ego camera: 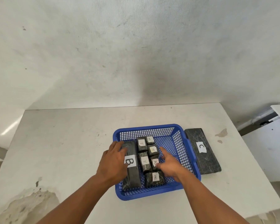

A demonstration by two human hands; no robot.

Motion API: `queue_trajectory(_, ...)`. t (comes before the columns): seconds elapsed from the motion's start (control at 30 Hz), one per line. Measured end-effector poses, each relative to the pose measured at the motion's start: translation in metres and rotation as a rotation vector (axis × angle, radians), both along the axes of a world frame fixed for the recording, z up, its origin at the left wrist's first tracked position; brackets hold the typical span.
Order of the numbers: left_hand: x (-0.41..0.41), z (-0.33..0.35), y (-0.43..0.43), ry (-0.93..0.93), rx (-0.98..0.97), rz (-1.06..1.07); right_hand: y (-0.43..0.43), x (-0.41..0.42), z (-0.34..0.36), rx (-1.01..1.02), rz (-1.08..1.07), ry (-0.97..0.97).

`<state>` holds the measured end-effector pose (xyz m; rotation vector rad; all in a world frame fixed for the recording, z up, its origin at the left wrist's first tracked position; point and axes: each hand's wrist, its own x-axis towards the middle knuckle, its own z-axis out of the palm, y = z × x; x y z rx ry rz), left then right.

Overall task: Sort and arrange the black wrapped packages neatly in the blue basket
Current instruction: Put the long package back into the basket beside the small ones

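Note:
The blue basket (176, 126) stands on the white table. Along its left side lies a long black package labelled B (131, 172), and my left hand (112, 162) rests flat on it with fingers spread. Several small black packages labelled A (142, 144) fill the basket's middle in two columns. My right hand (169, 165) touches the right edge of those, at one small A package (154, 162), fingers spread and nothing gripped. A long black package labelled C (202, 151) lies on the table just right of the basket.
The white table (63, 143) has stains at its front left corner and at the right. A grey wall runs behind it. A white cabinet (270, 143) stands off the table's right edge. The basket's right third is bare mesh.

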<state>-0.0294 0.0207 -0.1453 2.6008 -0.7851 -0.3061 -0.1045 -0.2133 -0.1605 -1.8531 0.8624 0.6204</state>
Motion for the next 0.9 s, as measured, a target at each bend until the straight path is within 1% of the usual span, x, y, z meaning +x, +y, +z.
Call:
queue_trajectory(0.1, 0.000, 0.001, -0.001, 0.020, -0.009, 0.039, 0.000, 0.008, 0.002, 0.051, 0.057, 0.024)
queue_trajectory(0.4, -0.005, 0.006, -0.003, 0.102, -0.003, 0.244, -0.022, 0.024, -0.003, 0.185, 0.066, 0.067)
queue_trajectory(0.53, -0.009, 0.005, -0.003, 0.113, -0.012, 0.288, -0.018, 0.021, -0.008, 0.169, 0.131, 0.083)
queue_trajectory(0.6, -0.011, 0.004, -0.005, 0.124, -0.019, 0.285, -0.018, 0.023, -0.011, 0.181, 0.098, 0.077)
queue_trajectory(0.67, -0.022, 0.010, -0.034, 0.093, -0.036, 0.395, -0.043, 0.030, -0.007, 0.202, 0.175, 0.061)
queue_trajectory(0.9, -0.027, 0.011, -0.035, 0.082, -0.052, 0.412, -0.025, 0.033, -0.007, 0.240, 0.163, 0.071)
